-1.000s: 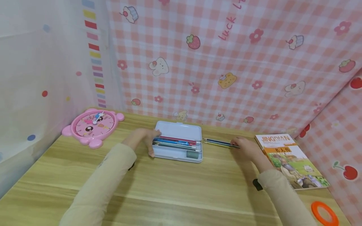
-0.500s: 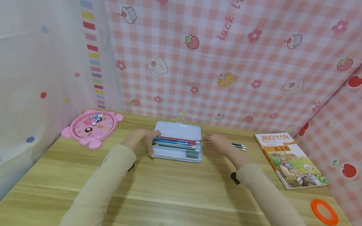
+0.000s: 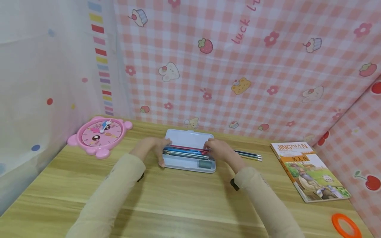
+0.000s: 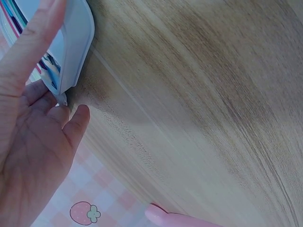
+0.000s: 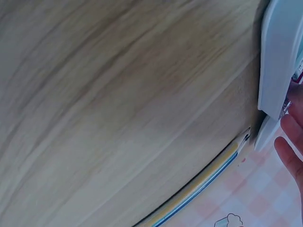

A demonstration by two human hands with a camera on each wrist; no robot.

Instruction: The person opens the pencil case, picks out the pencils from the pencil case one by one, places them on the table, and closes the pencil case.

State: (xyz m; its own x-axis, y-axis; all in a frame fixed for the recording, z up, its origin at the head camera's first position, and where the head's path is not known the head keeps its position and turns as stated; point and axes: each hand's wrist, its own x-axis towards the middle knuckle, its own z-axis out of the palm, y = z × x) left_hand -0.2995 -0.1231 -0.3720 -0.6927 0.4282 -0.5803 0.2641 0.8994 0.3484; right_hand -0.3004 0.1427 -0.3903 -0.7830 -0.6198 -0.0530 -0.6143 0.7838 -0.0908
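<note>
A white pencil case (image 3: pixel 189 138) lies open on the table, its lid tipped back, with several pencils (image 3: pixel 187 152) and a dark green block (image 3: pixel 205 164) inside. My left hand (image 3: pixel 151 147) holds the case's left end, thumb along the front and fingers at the back corner. My right hand (image 3: pixel 221 152) is over the case's right end. In the right wrist view its fingertips (image 5: pixel 296 97) reach the case rim beside a pencil's metal end; its thumb is hidden, so a pinch cannot be made out. Loose pencils (image 3: pixel 248 155) lie just right of the case.
A pink toy clock (image 3: pixel 101 136) lies at the back left. To the right is a book (image 3: pixel 309 175) with an illustrated cover, and an orange ring (image 3: pixel 346 225) lies near the front right edge. Checked cloth (image 3: pixel 190 82) hangs behind the table.
My right hand has moved left from the loose pencils to the right end of the case, leaving those pencils on the table. My left hand stays at the case's left end.
</note>
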